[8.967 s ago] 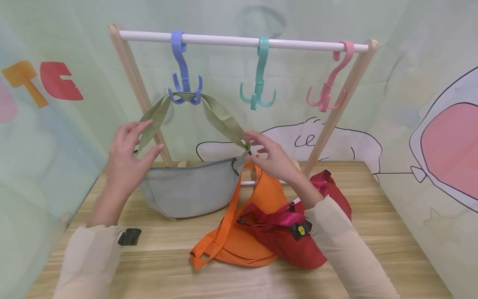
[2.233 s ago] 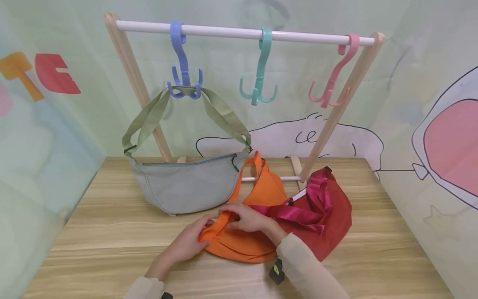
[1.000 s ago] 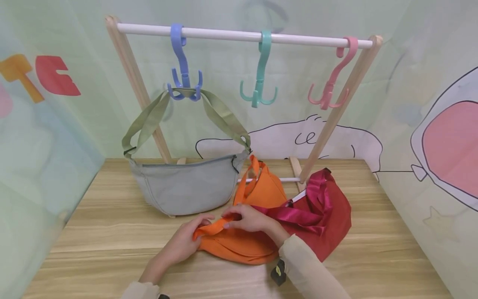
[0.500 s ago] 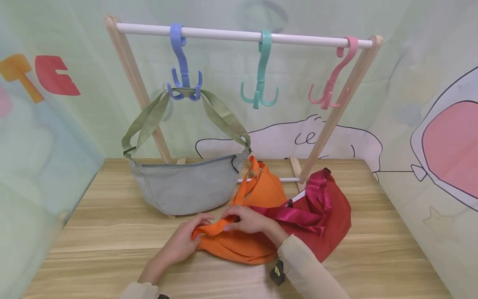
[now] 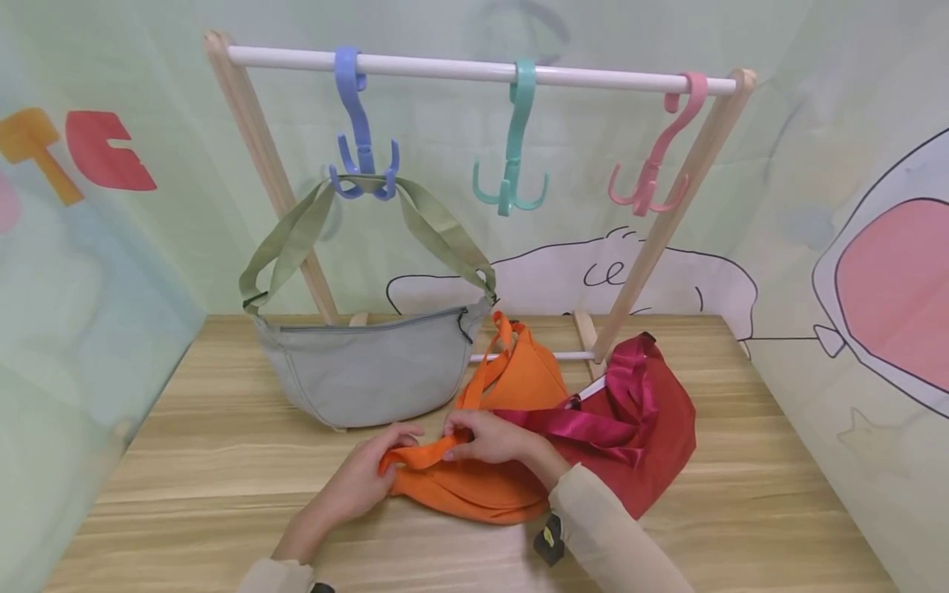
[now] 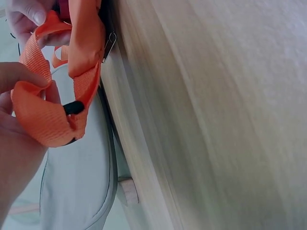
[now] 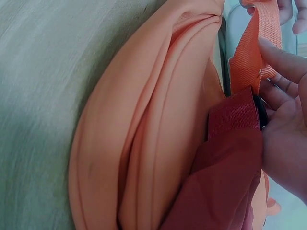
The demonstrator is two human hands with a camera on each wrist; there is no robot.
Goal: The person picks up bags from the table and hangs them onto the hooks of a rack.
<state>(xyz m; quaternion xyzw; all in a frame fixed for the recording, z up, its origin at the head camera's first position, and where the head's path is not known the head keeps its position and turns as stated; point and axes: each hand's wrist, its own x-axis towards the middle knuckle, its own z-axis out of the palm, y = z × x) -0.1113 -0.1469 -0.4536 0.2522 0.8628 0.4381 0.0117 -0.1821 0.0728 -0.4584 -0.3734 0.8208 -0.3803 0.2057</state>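
My left hand (image 5: 359, 478) pinches the orange webbing strap (image 6: 43, 115) near its black buckle, at the left end of the orange waist bag (image 5: 482, 494). Further along, my right hand (image 5: 489, 435) pinches the same strap between thumb and fingers. The orange bag lies on the table, its back part leaning up behind my right hand. A dark red bag (image 5: 667, 428) overlaps its right side, and the red bag's end lies beside my right hand in the right wrist view. A grey bag (image 5: 378, 371) hangs by its green strap from the blue hook (image 5: 363, 165).
A wooden rack with a white rail (image 5: 437, 67) stands at the back. A teal hook (image 5: 511, 165) and a pink hook (image 5: 652, 165) hang from it with nothing on them. Wooden tabletop (image 5: 193, 494) extends to the left and front.
Both hands have left the grey bag's strap and come down to the orange bag. Since then they have raised its strap slightly and drawn it left; over the last half second they barely move.
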